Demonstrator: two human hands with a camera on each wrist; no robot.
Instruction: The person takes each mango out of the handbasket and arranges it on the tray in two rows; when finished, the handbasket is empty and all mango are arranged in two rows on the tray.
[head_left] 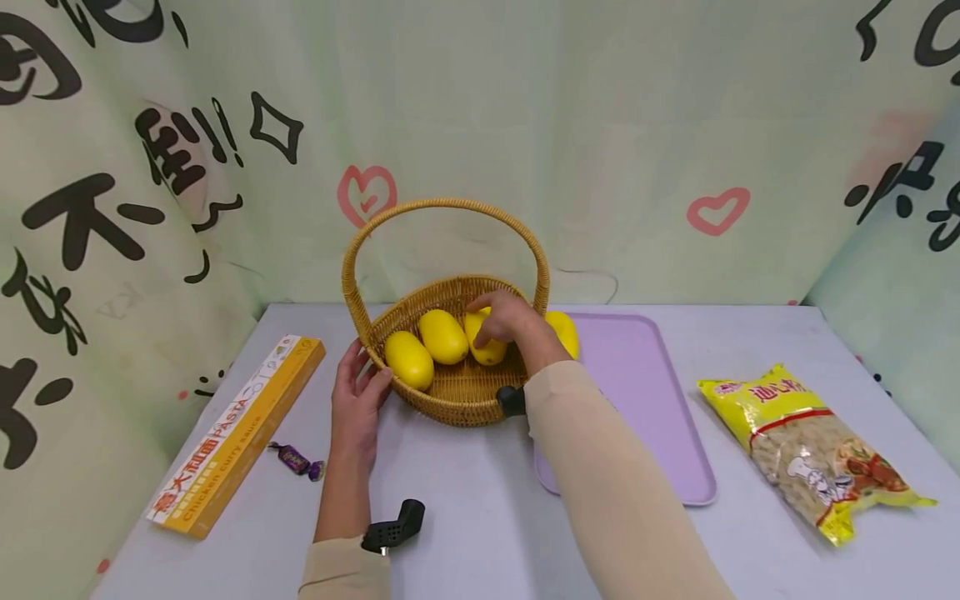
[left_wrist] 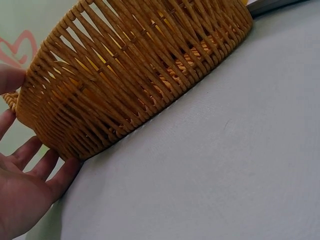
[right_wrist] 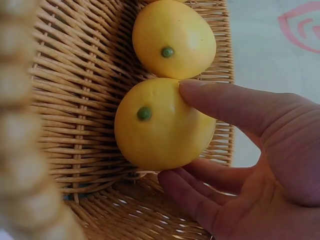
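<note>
A wicker basket with a tall arched handle stands on the table. My left hand grips its left side, thumb at the rim and fingers spread against the outer wall. Inside the basket, my right hand holds a yellow oval fruit with a green stem end. Its thumb lies on top and the other fingers curl under. Two similar fruits, one at the left and one in the middle, lie beside it. Another yellow fruit shows right of the basket, partly hidden by my right wrist.
A lilac tray lies to the right, partly under my right sleeve. Farther right is a yellow-ended food bag. On the left are a long pasta box and a purple wrapped candy. A printed curtain hangs behind the table.
</note>
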